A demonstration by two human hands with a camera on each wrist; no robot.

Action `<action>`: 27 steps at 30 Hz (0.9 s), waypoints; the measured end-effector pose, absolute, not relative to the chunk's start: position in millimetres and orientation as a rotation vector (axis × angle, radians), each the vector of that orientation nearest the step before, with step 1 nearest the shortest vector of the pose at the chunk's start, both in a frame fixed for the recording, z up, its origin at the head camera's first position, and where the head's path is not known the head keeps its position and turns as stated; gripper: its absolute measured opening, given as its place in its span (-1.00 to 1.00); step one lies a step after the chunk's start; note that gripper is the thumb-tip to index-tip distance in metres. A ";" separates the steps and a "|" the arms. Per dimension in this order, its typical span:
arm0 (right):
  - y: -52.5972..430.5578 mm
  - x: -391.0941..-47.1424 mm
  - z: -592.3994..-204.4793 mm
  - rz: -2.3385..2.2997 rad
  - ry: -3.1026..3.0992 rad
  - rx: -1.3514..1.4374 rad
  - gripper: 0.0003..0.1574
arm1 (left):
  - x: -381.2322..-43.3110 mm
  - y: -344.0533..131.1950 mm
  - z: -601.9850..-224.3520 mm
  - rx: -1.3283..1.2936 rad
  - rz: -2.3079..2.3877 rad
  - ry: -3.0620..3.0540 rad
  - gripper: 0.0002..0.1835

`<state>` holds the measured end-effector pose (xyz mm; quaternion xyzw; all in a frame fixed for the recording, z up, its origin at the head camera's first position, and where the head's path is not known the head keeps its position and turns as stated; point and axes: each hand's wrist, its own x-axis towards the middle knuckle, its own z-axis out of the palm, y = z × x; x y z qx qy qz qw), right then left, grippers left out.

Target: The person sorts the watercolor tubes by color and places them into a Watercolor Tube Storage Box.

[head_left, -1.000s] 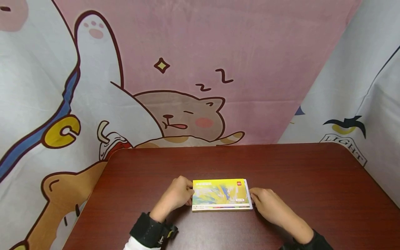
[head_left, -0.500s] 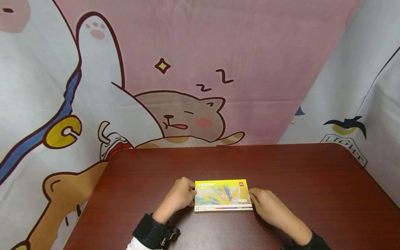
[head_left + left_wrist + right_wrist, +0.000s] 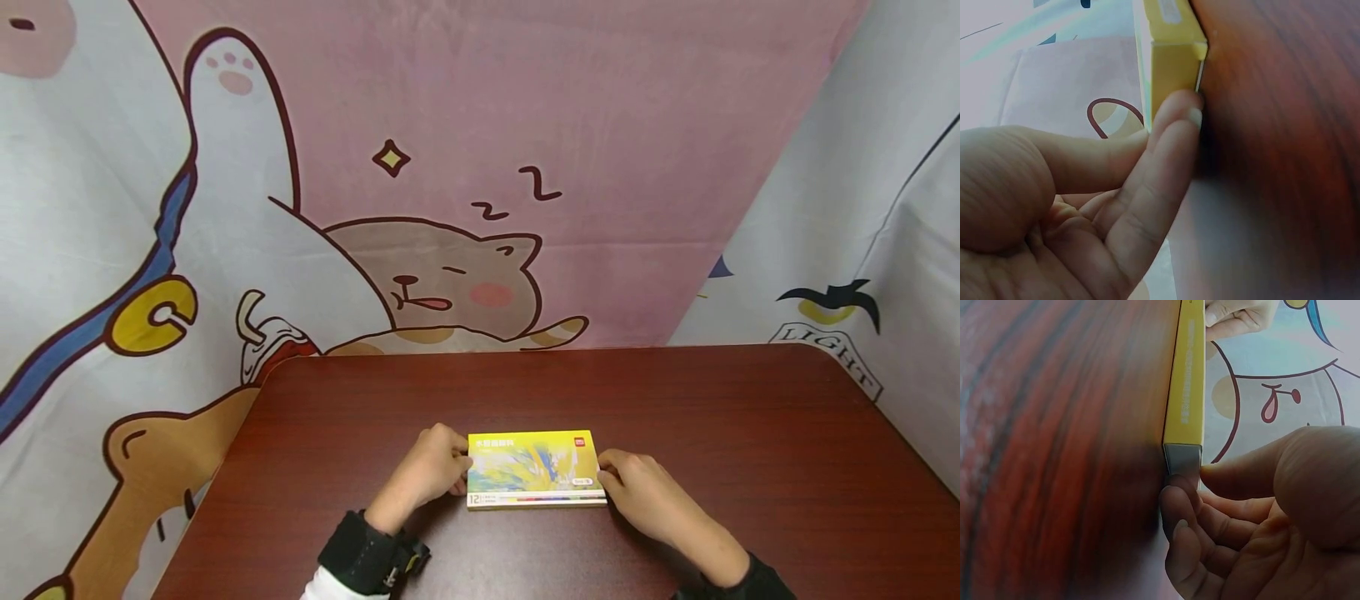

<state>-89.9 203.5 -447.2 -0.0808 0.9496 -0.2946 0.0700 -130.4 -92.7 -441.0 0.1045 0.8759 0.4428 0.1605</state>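
A flat yellow paint box with a streaky blue and yellow picture and the number 12 on its front lies on the table between both hands. My left hand pinches its left end, thumb on the top face and fingers against the end and lower edge, as the left wrist view shows. At the right end, my right hand pinches the box between thumb and curled fingers. In the right wrist view a grey end face shows between thumb and fingers, partly hidden by the fingertips.
The dark red-brown wooden table reaches back to a cartoon-printed cloth hanging behind it. A black wrist strap sits on the left wrist, and dark cloth covers the right wrist.
My left hand has moved slightly right with the yellow cover. The white strip that showed at the box's right end is now out of sight. The right hand has barely moved.
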 end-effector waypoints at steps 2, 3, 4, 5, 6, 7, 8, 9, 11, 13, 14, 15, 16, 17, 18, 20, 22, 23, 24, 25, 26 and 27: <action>205.3 -89.3 -447.7 -0.883 2.856 -0.241 -0.88 | -130.9 -91.9 -441.6 0.295 1.272 2.489 -0.86; 206.3 -88.8 -448.0 -0.883 2.856 -0.241 -0.89 | -130.7 -91.2 -441.7 0.296 1.271 2.487 -0.85; 207.5 -88.3 -448.2 -0.882 2.856 -0.242 -0.90 | -130.6 -90.6 -441.8 0.299 1.270 2.486 -0.84; 208.6 -87.8 -448.3 -0.884 2.858 -0.252 -0.91 | -130.7 -89.8 -441.9 0.302 1.271 2.485 -0.83; 210.0 -87.3 -448.6 -0.888 2.861 -0.265 -0.91 | -130.8 -89.1 -441.9 0.307 1.272 2.481 -0.83; 211.0 -87.1 -448.8 -0.892 2.860 -0.271 -0.91 | -131.0 -88.6 -441.9 0.310 1.274 2.477 -0.82; 211.8 -87.0 -449.1 -0.898 2.861 -0.278 -0.91 | -131.4 -88.3 -441.8 0.310 1.273 2.476 -0.82; 212.6 -86.9 -449.3 -0.902 2.858 -0.285 -0.91 | -131.7 -88.1 -441.6 0.309 1.273 2.473 -0.82; 213.7 -87.1 -449.5 -0.922 2.843 -0.290 -0.89 | -132.7 -88.0 -441.3 0.311 1.279 2.467 -0.81; 214.1 -88.2 -449.8 -0.935 2.831 -0.272 -0.87 | -134.0 -88.3 -440.5 0.309 1.278 2.462 -0.80; 214.3 -88.8 -450.0 -0.940 2.826 -0.268 -0.86 | -134.6 -88.6 -440.1 0.305 1.272 2.462 -0.81; 214.6 -89.3 -450.0 -0.944 2.824 -0.266 -0.84 | -135.0 -89.1 -439.5 0.300 1.266 2.465 -0.82; 214.8 -89.8 -450.2 -0.946 2.830 -0.263 -0.82 | -135.4 -89.9 -439.0 0.300 1.250 2.476 -0.85; 215.3 -90.4 -450.5 -0.941 2.842 -0.263 -0.81 | -135.5 -90.8 -438.5 0.297 1.230 2.494 -0.86; 216.2 -90.8 -450.7 -0.937 2.856 -0.264 -0.80 | -135.3 -91.9 -437.8 0.298 1.210 2.515 -0.86; 219.4 -90.9 -450.9 -0.917 2.901 -0.272 -0.76 | -134.6 -94.4 -436.9 0.310 1.159 2.591 -0.84; 224.5 -90.5 -450.7 -0.875 2.973 -0.299 -0.70 | -132.7 -97.2 -436.0 0.345 1.090 2.724 -0.80; 227.9 -90.0 -450.1 -0.853 3.009 -0.315 -0.66 | -131.3 -98.6 -435.8 0.367 1.056 2.806 -0.77; 231.6 -89.7 -449.3 -0.825 3.047 -0.337 -0.61 | -130.0 -100.1 -435.5 0.391 1.020 2.891 -0.74; 235.2 -89.3 -448.5 -0.793 3.088 -0.363 -0.55 | -128.8 -101.7 -435.1 0.418 0.984 2.980 -0.72; 238.8 -89.2 -447.4 -0.771 3.122 -0.393 -0.49 | -127.4 -103.7 -434.8 0.446 0.953 3.069 -0.69; 242.3 -89.5 -446.3 -0.750 3.152 -0.423 -0.43 | -126.1 -105.9 -434.3 0.476 0.925 3.154 -0.68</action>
